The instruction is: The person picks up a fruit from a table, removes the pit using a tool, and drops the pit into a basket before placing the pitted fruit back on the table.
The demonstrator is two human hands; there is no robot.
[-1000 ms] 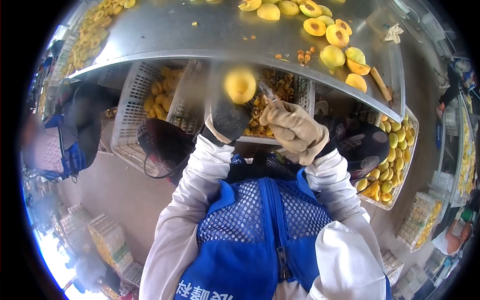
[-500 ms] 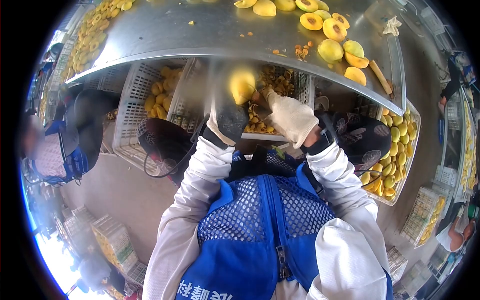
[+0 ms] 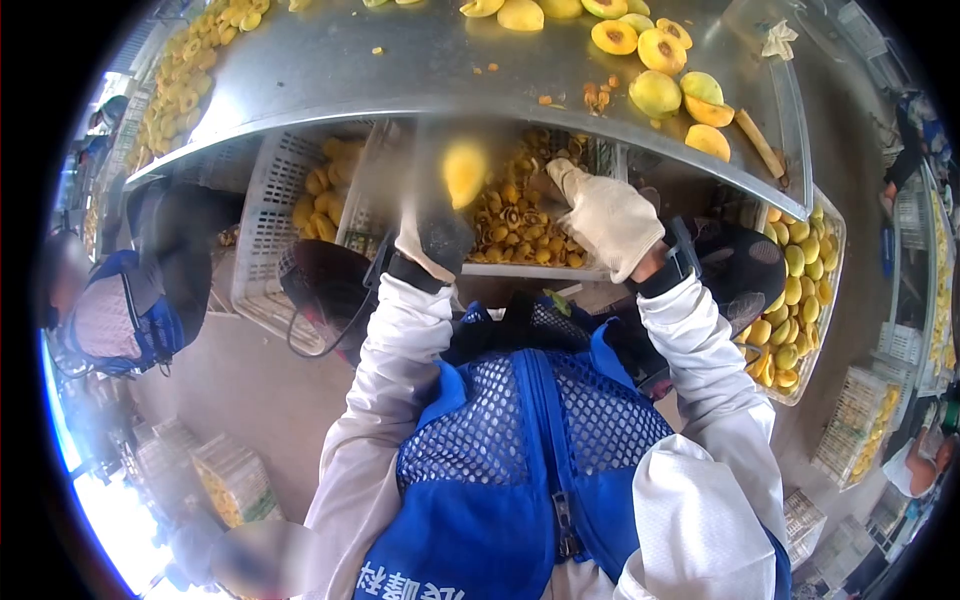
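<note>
Near the table (image 3: pixel 300 70), fruit (image 3: pixel 465 173) sits in the left hand (image 3: pixel 437 235)

- Crumpled white scrap (image 3: pixel 779 40), upper right of the frame
- Co-worker in blue (image 3: pixel 137 312), far left
- White crate (image 3: pixel 240 482), lower left
- Another person's arm (image 3: pixel 920 465), lower right

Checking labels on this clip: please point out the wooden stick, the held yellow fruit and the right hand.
Wooden stick (image 3: pixel 760 145): head view, mid-length.
Held yellow fruit (image 3: pixel 464 172): head view, blurred middle.
Right hand (image 3: pixel 608 217): head view, gloved back.

Metal table (image 3: pixel 330 75) | halved yellow fruit (image 3: pixel 662 50), crumbs (image 3: pixel 598 97), wooden stick (image 3: pixel 760 144)
</note>
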